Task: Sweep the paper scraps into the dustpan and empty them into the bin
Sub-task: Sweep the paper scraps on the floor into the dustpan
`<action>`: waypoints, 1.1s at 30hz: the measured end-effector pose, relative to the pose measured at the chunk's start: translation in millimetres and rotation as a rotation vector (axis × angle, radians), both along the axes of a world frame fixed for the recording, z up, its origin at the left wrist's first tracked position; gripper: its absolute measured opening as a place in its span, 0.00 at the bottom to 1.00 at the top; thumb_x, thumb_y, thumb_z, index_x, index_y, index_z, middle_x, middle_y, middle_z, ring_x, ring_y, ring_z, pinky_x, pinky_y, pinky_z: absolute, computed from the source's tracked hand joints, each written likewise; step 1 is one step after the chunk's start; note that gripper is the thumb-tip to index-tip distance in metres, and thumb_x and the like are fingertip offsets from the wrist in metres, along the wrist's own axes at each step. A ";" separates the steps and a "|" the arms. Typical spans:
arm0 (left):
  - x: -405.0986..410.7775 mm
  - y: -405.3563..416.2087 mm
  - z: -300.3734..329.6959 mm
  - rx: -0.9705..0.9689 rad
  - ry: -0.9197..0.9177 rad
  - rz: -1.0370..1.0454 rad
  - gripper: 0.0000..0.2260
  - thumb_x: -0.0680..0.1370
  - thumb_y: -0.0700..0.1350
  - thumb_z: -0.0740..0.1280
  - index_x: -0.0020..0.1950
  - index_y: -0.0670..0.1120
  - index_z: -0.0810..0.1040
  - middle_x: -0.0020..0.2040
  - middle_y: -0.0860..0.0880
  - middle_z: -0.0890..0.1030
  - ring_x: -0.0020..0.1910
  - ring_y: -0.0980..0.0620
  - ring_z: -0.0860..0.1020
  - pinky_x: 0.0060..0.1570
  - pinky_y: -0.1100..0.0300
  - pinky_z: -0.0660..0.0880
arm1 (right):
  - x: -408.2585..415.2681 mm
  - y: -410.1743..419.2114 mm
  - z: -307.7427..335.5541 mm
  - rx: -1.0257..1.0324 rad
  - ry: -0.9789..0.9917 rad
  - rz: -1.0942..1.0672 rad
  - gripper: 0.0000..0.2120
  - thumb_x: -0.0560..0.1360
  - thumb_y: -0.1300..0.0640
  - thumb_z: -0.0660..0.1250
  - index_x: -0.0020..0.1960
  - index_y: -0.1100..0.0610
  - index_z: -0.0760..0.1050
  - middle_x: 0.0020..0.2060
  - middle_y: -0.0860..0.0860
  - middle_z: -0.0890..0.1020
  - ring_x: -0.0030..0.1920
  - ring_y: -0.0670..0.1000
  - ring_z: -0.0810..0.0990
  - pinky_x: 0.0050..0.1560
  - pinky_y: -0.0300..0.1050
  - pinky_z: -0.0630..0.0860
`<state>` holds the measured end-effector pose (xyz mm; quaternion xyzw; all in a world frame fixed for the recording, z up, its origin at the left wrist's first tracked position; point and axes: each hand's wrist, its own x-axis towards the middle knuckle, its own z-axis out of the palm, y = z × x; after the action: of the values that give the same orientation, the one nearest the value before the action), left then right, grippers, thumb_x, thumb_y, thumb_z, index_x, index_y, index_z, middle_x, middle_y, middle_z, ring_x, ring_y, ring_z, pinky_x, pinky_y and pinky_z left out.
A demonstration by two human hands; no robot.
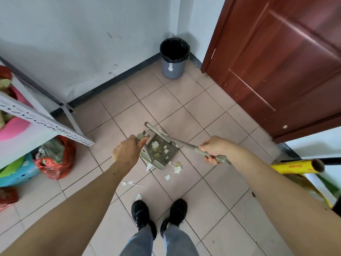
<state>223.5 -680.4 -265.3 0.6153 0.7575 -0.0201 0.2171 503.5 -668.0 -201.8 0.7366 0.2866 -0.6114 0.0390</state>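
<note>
So the left hand (pixel 127 154) is wrapped around the top of the dustpan's upright handle, and the dustpan (pixel 158 154) sits on the tile just beside it with a decent pile of scraps already inside. The right hand (pixel 215 149) is closed around the broom handle, and the broom (pixel 162 134) head rests across the far edge of the pan.

Biggest risk imo: there are still paper scraps (pixel 177 169) loose on the floor on the near side of the pan, by its comb edge, plus a few more trailing back toward the person's shoes (pixel 140 212). Light paper like that probably skitters away or slides under the lip if the stroke is too quick. Stepping forward could also tread the nearest bits flat. And if the pan gets tipped on the way to the bin (pixel 174 58), which stands well apart in the far corner, the load likely spills out.

Room, left to right: a grey metal shelf (pixel 46 122) stuffed with colourful things, a red plastic bag (pixel 55 163) on the floor under it, scuffed white wall with dark skirting, beige tiled floor (pixel 212 115), the lined bin, then a reddish-brown door (pixel 276 61). A yellow roll (pixel 295 166) pokes in at far right.
</note>
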 end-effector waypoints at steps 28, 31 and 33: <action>-51.7 -26.1 3.3 -0.015 -0.058 0.095 0.27 0.78 0.66 0.52 0.51 0.43 0.72 0.48 0.39 0.81 0.48 0.38 0.79 0.41 0.52 0.69 | -34.8 -12.6 9.1 0.076 -0.178 0.158 0.08 0.83 0.59 0.60 0.56 0.62 0.74 0.31 0.58 0.72 0.18 0.47 0.68 0.15 0.31 0.65; -64.0 -32.7 9.9 -0.013 -0.059 0.105 0.25 0.78 0.66 0.52 0.48 0.44 0.70 0.48 0.40 0.81 0.48 0.39 0.79 0.41 0.52 0.70 | -41.8 -18.3 -13.1 0.100 -0.202 0.039 0.08 0.83 0.59 0.59 0.54 0.63 0.74 0.33 0.58 0.71 0.19 0.48 0.69 0.17 0.32 0.66; -73.9 -40.5 12.3 -0.003 -0.053 0.118 0.24 0.78 0.66 0.52 0.46 0.45 0.69 0.47 0.40 0.81 0.48 0.39 0.79 0.41 0.52 0.71 | -50.5 -20.5 -30.2 0.110 -0.217 -0.028 0.09 0.82 0.60 0.60 0.55 0.64 0.75 0.37 0.58 0.72 0.27 0.51 0.70 0.21 0.36 0.69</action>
<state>149.6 -721.0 -253.0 0.5693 0.7866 0.0076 0.2388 452.9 -688.4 -232.0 0.8034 0.3032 -0.5119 0.0207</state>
